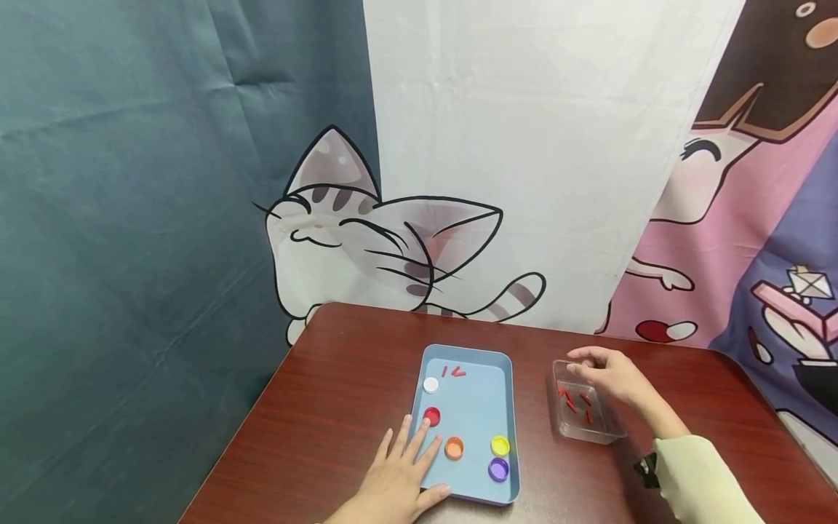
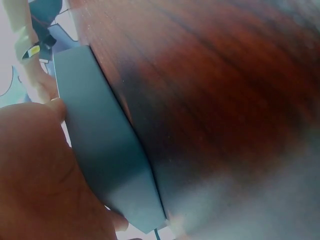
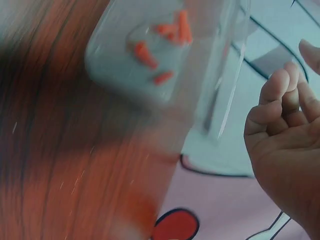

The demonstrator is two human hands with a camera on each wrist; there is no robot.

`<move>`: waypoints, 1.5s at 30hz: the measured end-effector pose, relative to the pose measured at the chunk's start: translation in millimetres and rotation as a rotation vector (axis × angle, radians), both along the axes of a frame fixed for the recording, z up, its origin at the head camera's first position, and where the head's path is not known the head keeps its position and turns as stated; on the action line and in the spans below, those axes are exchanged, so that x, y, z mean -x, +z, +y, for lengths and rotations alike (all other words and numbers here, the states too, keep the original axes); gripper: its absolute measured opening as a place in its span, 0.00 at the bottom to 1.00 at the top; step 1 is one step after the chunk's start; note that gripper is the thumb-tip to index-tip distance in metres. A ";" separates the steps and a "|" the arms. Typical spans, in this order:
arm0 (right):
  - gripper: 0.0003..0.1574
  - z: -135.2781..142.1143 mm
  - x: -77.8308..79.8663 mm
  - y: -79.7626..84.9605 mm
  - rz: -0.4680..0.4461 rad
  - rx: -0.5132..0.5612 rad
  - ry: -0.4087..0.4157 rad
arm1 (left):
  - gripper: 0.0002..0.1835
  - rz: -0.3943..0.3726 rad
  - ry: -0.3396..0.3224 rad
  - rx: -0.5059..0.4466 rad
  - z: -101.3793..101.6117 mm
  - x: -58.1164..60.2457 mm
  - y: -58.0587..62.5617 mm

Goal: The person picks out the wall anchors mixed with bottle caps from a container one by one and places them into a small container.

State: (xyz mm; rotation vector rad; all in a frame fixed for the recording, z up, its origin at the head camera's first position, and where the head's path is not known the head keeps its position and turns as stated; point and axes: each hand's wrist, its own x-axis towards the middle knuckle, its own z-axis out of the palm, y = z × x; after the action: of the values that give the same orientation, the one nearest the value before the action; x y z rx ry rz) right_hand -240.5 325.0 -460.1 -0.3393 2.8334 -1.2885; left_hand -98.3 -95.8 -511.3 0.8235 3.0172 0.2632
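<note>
My left hand [image 1: 396,477] rests with fingers spread over the near left edge of a light blue tray [image 1: 474,397]. In the left wrist view the tray's side wall [image 2: 100,130] shows beside that hand. Over the far end of a clear plastic box [image 1: 592,435] hovers my right hand [image 1: 617,375], its fingers loosely bent. The right wrist view shows nothing between the fingers and the thumb apart from them. Several short red sticks [image 3: 146,55] lie inside the box. More red sticks [image 1: 460,372] lie at the tray's far left.
Inside the tray are a white cap [image 1: 430,385], a red cap [image 1: 432,416], an orange cap [image 1: 454,447], a yellow cap [image 1: 500,445] and a purple cap [image 1: 498,469]. Both containers stand on a brown wooden table [image 1: 327,407]. A printed curtain [image 1: 556,145] hangs behind it.
</note>
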 end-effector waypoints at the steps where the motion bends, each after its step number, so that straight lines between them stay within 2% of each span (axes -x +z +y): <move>1: 0.25 -3.7 0.4 0.2 0.004 -0.003 0.004 | 0.40 -0.002 0.000 -0.001 0.0 -0.1 -0.2; 13: 0.25 -50.3 3.5 2.5 -0.013 0.011 0.004 | 0.40 -0.010 -0.003 -0.005 -0.6 -0.1 -0.6; 20: 0.26 -77.0 8.8 1.3 -0.065 0.092 0.009 | 0.40 -0.011 -0.009 -0.015 -1.0 0.6 -0.3; 29: 0.24 -111.3 14.8 -5.6 -0.021 0.074 0.015 | 0.41 -0.037 -0.004 -0.016 -0.7 0.4 -0.3; 32: 0.23 -120.0 15.7 -7.7 -0.003 0.073 0.024 | 0.41 -0.047 -0.002 -0.019 -0.8 0.5 -1.0; 45: 0.24 -145.0 20.9 -13.6 -0.042 0.069 0.029 | 0.41 -0.024 -0.008 -0.012 -1.1 0.8 -1.9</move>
State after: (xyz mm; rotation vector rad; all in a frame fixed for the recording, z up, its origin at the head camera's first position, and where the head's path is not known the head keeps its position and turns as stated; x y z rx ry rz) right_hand -261.4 180.0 -473.7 -0.3493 2.7443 -1.3733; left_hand -99.1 -96.9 -513.1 0.8274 2.9921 0.2899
